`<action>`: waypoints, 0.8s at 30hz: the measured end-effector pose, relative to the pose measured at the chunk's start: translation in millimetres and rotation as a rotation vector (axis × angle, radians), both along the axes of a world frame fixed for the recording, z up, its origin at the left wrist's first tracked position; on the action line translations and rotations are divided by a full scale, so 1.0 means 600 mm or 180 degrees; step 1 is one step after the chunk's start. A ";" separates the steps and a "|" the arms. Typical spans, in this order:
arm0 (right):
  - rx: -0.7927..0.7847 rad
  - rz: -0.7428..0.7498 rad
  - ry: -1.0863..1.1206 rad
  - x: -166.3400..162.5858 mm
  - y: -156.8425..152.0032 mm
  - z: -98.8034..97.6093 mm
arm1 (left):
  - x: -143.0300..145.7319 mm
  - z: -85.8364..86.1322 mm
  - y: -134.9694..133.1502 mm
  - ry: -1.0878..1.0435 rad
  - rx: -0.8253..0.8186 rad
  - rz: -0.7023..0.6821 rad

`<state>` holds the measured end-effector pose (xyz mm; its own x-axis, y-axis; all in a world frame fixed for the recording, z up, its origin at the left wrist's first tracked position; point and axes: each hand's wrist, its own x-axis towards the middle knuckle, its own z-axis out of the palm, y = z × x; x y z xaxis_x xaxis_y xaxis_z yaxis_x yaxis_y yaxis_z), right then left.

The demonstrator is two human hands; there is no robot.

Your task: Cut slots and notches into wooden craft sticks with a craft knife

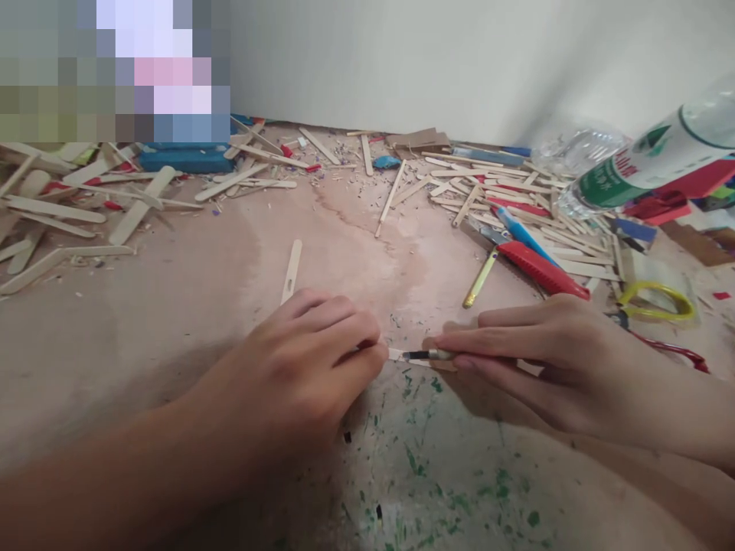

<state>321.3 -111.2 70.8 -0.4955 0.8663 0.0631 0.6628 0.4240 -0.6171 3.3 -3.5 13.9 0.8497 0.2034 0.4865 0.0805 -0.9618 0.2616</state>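
My left hand [318,352] is closed, its fingers curled down and pressing a flat pale wood strip [396,354] to the tabletop. In my right hand [545,352] is a slim craft knife [425,355] with a dark blade and a pale metal collar, pinched between thumb and fingers. The blade's tip meets the strip just right of my left fingertips. Part of the strip is hidden under both hands. Just beyond my left knuckles lies a craft stick [292,268] with a small slot in it.
Craft sticks [141,203] and scraps lie in piles at left and right. Near my right hand are a red utility knife [540,268], a blue pen [528,239], a short yellow strip [481,277] and yellow-handled scissors [658,300]. A plastic bottle [648,157] leans behind.
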 end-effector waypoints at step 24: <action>0.0581 0.0155 -0.0506 0.022 -0.017 -0.003 | -0.003 -0.001 -0.002 -0.0072 0.0102 -0.0065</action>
